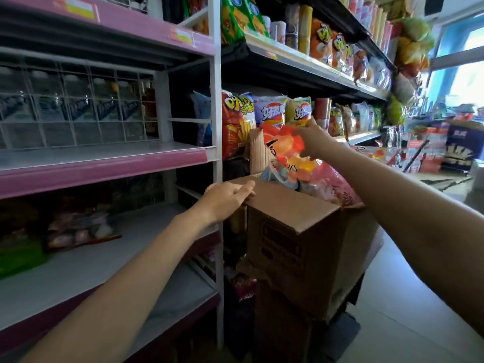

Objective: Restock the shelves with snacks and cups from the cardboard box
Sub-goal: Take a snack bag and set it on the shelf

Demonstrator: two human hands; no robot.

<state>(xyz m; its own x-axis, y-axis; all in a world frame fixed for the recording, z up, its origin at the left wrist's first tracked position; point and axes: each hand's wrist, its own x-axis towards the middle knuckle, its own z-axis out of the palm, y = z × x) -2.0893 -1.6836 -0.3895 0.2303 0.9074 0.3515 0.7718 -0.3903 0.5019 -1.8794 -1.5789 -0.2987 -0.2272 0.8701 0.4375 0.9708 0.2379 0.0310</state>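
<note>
An open cardboard box (301, 237) stands in the aisle against the shelves, with snack bags sticking out of its top. My left hand (226, 199) rests with straight fingers on the box's near top edge. My right hand (315, 141) pinches the top of an orange-red snack bag (281, 145) that rises above the box, in front of the middle shelf (358, 138). That shelf holds upright chip bags (269, 111) and stacked red cups (321, 111).
To the left stands a pink-edged shelf unit (104, 166) with a wire rack and a few bags on its lower board. A white upright post (216, 127) divides the two units. Upper dark shelves hold more snacks. Cartons stand on the floor at the far right.
</note>
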